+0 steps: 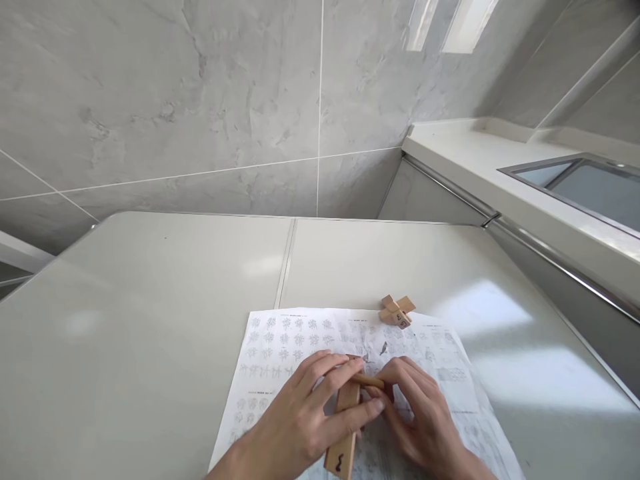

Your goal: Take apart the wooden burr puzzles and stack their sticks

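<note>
My left hand [305,420] and my right hand [425,417] meet over a printed instruction sheet [280,347] lying on a pale grey table [150,320]. The left hand's fingers wrap a long flat wooden puzzle piece [343,453] with a dark mark near its lower end. The right hand's fingertips pinch a second, thinner wooden piece [369,381] laid crosswise against the first. A small assembled cluster of wooden puzzle blocks [396,311] rests at the sheet's far edge, apart from both hands.
The table has a seam [285,267] down its middle and stands against a grey tiled wall [200,100]. To the right runs a white counter [480,167] with a metal rail and a recessed steel sink [585,183].
</note>
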`<state>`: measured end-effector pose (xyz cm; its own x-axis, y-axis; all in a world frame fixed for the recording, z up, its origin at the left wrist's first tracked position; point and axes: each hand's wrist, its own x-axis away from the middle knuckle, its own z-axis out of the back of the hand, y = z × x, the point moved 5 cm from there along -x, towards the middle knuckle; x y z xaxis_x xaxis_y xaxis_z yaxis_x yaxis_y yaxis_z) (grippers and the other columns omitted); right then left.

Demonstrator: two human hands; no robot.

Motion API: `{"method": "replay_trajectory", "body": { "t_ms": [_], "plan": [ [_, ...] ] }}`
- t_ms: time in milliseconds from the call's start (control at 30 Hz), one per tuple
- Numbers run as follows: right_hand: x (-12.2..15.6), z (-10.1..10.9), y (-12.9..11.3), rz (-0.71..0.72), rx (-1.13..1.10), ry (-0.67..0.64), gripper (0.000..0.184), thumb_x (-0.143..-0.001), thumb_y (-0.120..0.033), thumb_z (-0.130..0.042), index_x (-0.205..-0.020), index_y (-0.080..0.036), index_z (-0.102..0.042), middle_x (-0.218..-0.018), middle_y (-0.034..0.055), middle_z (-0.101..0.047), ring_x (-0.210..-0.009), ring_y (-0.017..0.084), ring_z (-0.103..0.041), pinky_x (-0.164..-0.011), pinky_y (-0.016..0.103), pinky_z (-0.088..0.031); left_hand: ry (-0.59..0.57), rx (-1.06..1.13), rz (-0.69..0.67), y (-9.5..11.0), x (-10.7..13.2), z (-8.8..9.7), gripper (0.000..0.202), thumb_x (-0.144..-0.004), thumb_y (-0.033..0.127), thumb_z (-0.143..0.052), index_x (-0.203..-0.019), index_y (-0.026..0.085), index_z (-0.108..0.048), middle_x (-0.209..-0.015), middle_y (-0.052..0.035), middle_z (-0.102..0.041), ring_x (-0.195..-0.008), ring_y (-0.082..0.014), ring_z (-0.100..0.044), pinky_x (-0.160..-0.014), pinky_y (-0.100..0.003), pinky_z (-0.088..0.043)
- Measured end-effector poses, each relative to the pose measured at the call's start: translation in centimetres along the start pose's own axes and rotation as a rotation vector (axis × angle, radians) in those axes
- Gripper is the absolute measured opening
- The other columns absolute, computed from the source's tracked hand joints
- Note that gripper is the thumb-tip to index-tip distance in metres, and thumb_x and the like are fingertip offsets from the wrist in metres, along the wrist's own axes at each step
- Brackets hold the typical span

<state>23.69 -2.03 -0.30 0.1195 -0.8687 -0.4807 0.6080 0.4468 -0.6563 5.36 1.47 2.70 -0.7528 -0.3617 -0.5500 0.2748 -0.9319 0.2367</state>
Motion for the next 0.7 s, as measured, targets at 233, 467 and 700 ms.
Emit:
{"method": "replay_trajectory", "body": {
  "t_ms": [233, 467, 700],
  "plan": [
    [-0.2, 0.9, 1.7, -0.218, -0.015, 0.117, 0.021, -0.108, -0.022, -0.061, -0.088, -0.025, -0.057, -0.069, -0.0052, -0.061, -0.056, 0.013, -0.058, -0.054, 0.024, -0.047, 0.006, 0.016, -0.04, 1.3, 0.4, -0.8, 0.033, -0.107, 0.019, -0.071, -0.14, 0.024, -0.069, -0.143, -0.0105, -0.068, -0.139, -0.026, -0.059, -0.119, -0.051, -0.057],
    [-0.8, 2.1, 2.7, -0.427, -0.149, 0.158, 0.035, -0.113, -0.042, -0.053, -0.083, -0.025, -0.061, -0.069, -0.0024, -0.06, -0.059, 0.017, -0.058, -0.053, 0.026, -0.047, 0.005, 0.205, 0.132, 0.1, 0.0, -0.2, 0.017, -0.114, 0.012, -0.044, -0.121, 0.017, -0.059, -0.081, 0.0001, -0.074, -0.069, -0.017, -0.068, -0.076, -0.035, -0.062],
    [-0.2, 0.9, 3.4, -0.531, -0.312, 0.088, 0.043, -0.115, -0.053, -0.047, -0.091, -0.023, -0.066, -0.071, 0.0016, -0.067, -0.058, 0.018, -0.062, -0.053, 0.028, -0.051, -0.105, 0.183, 0.415, -1.3, 1.4, -1.5, 0.022, -0.119, 0.031, -0.035, -0.134, 0.02, -0.046, -0.073, 0.0044, -0.07, -0.05, -0.0159, -0.062, -0.049, -0.028, -0.052]
  ]
}}
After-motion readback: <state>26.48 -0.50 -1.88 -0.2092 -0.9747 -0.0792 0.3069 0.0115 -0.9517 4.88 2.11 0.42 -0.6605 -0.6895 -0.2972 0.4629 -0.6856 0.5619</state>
